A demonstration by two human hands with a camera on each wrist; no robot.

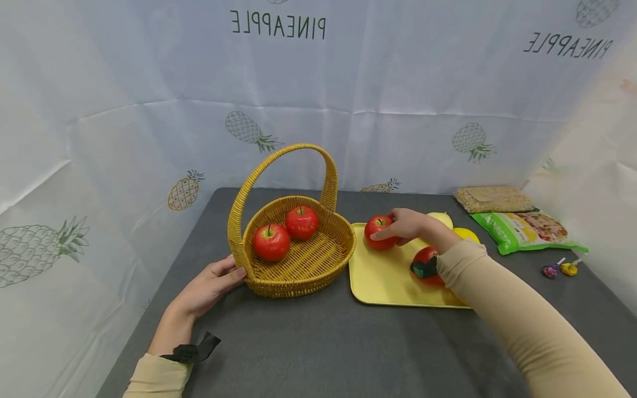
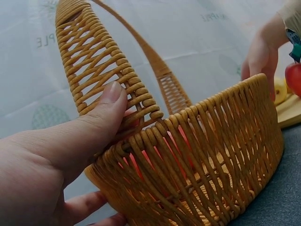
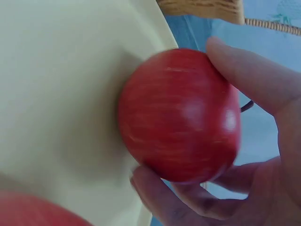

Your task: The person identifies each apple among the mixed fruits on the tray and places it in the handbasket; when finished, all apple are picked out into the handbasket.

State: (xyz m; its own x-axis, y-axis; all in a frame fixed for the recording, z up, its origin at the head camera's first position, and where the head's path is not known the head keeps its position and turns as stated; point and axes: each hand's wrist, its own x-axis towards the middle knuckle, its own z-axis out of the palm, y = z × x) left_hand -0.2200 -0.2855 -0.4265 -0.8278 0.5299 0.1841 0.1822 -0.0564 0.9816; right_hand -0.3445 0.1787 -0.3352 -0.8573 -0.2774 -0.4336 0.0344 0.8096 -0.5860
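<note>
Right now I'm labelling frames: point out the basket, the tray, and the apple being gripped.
basket (image 1: 303, 276): head view, front woven wall.
tray (image 1: 383, 279): head view, bare yellow floor.
apple (image 3: 178, 117): right wrist view, middle of its red skin.

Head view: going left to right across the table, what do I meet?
Left hand → wicker basket → yellow tray → green snack bag → two wrapped lollipops.
</note>
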